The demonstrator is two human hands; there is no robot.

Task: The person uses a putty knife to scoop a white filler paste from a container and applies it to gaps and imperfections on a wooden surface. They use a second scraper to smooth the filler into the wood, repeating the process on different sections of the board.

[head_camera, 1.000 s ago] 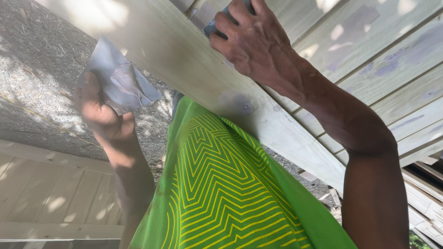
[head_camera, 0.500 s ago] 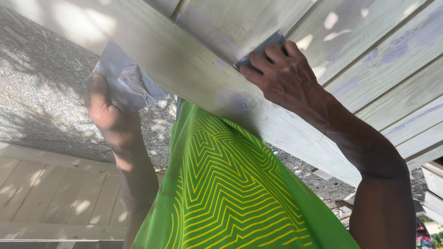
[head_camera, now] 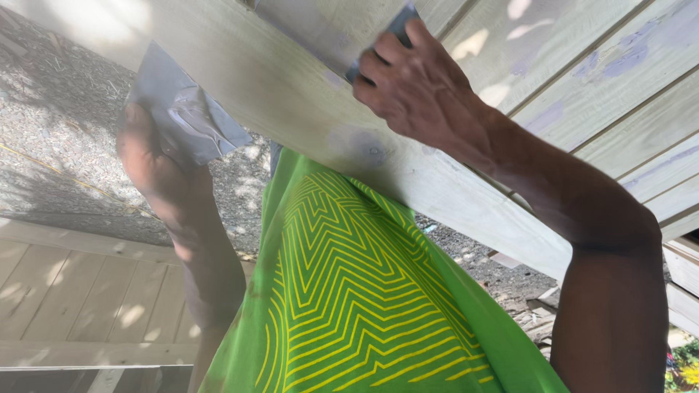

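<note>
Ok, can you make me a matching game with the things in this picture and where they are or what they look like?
Things:
1. right hand
2. left hand
3. shirt
4. wooden beam

Descriptions:
A. bright green with yellow zigzag lines
B. pale, whitish, running slantwise across the view
C. pressing a dark flat pad on the boards above the beam
D. below the beam, holding a crumpled grey sheet

Pairs: 1-C, 2-D, 3-A, 4-B
</note>
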